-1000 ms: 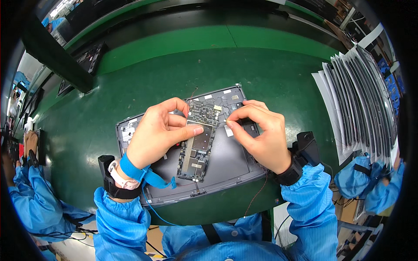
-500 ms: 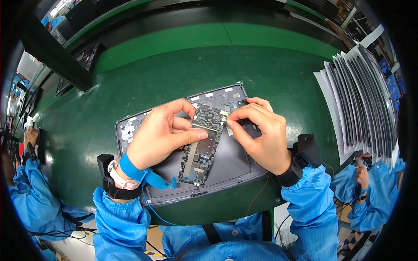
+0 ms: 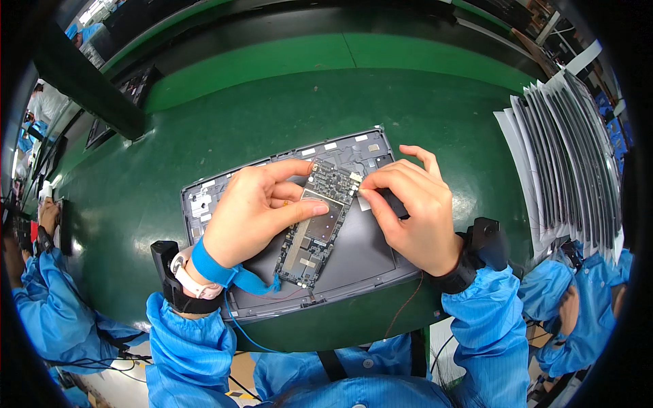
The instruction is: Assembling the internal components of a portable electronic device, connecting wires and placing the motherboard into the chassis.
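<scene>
My left hand (image 3: pixel 262 207) grips a long, narrow circuit board (image 3: pixel 320 221) by its left edge, thumb across its face. The board is tilted, its upper end leaning right, above a grey device housing (image 3: pixel 360 262) that lies open on the bench. At the board's upper right edge is a small white connector (image 3: pixel 356 177). Beside it, the thumb and forefinger of my right hand (image 3: pixel 411 204) are pinched together; whatever lies between them is too small to make out. A thin dark red wire (image 3: pixel 405 306) hangs below my right hand; its upper part is hidden.
Upright thin panels with white sheets between them (image 3: pixel 561 163) stand in a row at the right. A dark post (image 3: pixel 88 81) rises from the green bench (image 3: pixel 272 102) at the left. A blue wrist strap cord (image 3: pixel 238 326) runs from my left wrist. Co-workers in blue sleeves sit on both sides.
The board has tilted slightly further, its upper end moving right. My right hand has shifted a little right with it, one finger now raised. The co-worker's hand at the right has moved lower.
</scene>
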Demonstrator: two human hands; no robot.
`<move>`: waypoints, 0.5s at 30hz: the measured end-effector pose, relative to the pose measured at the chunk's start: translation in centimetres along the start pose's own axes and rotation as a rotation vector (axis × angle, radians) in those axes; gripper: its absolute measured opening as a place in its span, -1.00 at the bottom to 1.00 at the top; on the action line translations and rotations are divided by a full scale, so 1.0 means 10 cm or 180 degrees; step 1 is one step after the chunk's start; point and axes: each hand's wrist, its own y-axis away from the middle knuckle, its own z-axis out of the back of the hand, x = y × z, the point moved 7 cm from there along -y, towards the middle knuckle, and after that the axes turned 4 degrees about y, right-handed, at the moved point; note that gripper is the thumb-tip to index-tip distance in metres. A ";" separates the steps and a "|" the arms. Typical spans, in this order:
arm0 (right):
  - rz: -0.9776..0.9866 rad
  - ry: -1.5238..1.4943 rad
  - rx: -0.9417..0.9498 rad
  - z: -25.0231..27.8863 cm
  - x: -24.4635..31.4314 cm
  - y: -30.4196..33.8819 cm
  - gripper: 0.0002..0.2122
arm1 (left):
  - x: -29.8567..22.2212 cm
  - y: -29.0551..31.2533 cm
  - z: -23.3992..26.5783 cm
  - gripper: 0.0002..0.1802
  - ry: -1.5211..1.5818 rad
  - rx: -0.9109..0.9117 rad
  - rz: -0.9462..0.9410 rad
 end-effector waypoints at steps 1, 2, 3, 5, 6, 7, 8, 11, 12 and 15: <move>0.0035 0.0053 -0.0010 0.01 0.02 0.00 -0.91 | 0.01 0.00 0.00 -0.49 0.0000 -0.0001 0.0001; 0.0070 0.0105 -0.0019 0.01 0.03 0.00 -0.91 | 0.01 -0.01 0.00 -0.49 -0.0058 0.0003 -0.0010; 0.0070 0.0102 -0.0018 0.01 0.03 0.00 -0.91 | 0.01 -0.01 0.00 -0.48 -0.0116 0.0007 -0.0021; 0.0082 0.0130 -0.0012 0.00 0.03 0.00 -0.91 | 0.01 0.00 0.00 -0.49 -0.0141 -0.0009 -0.0033; 0.0081 0.0128 -0.0011 0.01 0.04 0.00 -0.91 | 0.01 0.00 0.00 -0.50 -0.0166 -0.0026 -0.0048; 0.0084 0.0138 0.0013 0.02 0.05 -0.01 -0.90 | 0.01 0.00 0.00 -0.50 -0.0167 -0.0026 -0.0045; 0.0086 0.0148 0.0038 0.02 0.05 -0.01 -0.90 | 0.01 0.01 0.00 -0.50 -0.0176 -0.0047 -0.0060; 0.0112 0.0163 0.0039 0.02 0.05 -0.01 -0.90 | 0.00 0.01 0.01 -0.50 -0.0194 -0.0076 -0.0086; 0.0112 0.0163 0.0040 0.02 0.05 -0.01 -0.90 | 0.00 0.01 0.01 -0.50 -0.0202 -0.0084 -0.0099; 0.0112 0.0192 0.0007 0.02 0.04 0.00 -0.89 | -0.01 0.01 0.01 -0.51 -0.0188 -0.0102 -0.0093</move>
